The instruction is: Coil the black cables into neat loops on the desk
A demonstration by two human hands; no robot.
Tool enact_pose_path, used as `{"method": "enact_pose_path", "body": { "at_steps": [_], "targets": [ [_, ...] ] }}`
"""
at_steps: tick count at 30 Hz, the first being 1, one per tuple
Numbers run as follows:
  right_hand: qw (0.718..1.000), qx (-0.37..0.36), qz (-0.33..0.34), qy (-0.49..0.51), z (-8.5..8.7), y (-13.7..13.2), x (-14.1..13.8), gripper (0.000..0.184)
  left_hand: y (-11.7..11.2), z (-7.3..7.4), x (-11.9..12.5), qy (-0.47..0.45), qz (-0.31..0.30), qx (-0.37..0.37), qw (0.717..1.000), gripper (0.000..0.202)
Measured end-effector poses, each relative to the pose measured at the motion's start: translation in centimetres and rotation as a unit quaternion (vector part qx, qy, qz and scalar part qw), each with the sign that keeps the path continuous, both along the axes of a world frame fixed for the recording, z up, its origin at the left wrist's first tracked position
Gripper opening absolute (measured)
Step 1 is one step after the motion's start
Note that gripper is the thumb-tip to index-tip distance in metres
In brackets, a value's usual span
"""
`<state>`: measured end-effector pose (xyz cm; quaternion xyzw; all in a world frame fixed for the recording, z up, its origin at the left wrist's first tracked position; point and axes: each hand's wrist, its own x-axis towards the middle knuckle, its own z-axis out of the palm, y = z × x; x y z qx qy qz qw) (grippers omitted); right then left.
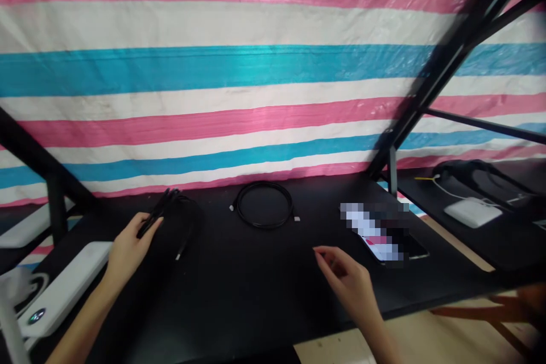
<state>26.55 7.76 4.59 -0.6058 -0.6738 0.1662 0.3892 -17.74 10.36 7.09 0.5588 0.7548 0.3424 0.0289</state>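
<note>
My left hand point(132, 244) is closed around a folded black cable point(160, 210) at the left of the black desk. Part of that cable hangs to the right of my fingers, and its light metal plug point(178, 256) points down at the desk. A second black cable point(264, 226) lies coiled in a loop at the back middle, its two plugs sticking out left and right. My right hand point(347, 276) hovers over the right front of the desk, thumb and forefinger tips together. Nothing shows between them.
Two phones point(371, 236), partly blurred out, lie to the right of my right hand. At the left, a long white power strip point(70, 290) rests under my forearm. Black metal frame bars point(452, 68) slant at both sides before a striped sheet point(256, 74). A white box point(472, 212) sits farther right.
</note>
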Motion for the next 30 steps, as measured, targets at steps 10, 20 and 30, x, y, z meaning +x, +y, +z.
{"method": "enact_pose_path", "body": {
  "at_steps": [10,20,30],
  "targets": [
    [0.996,-0.046,-0.048,0.057,-0.9,-10.1,1.4,0.038,-2.0,-1.8,2.6,-0.042,-0.140,-0.085,0.986,0.027],
    [0.998,-0.042,-0.017,0.039,0.6,-12.9,2.6,0.045,-4.1,6.3,1.0,-0.008,0.066,0.094,0.993,0.034],
    [0.998,-0.006,0.062,0.006,-0.7,-13.0,-1.9,0.036,-6.0,0.0,5.0,0.045,-0.144,-0.048,0.987,0.008]
  ]
}}
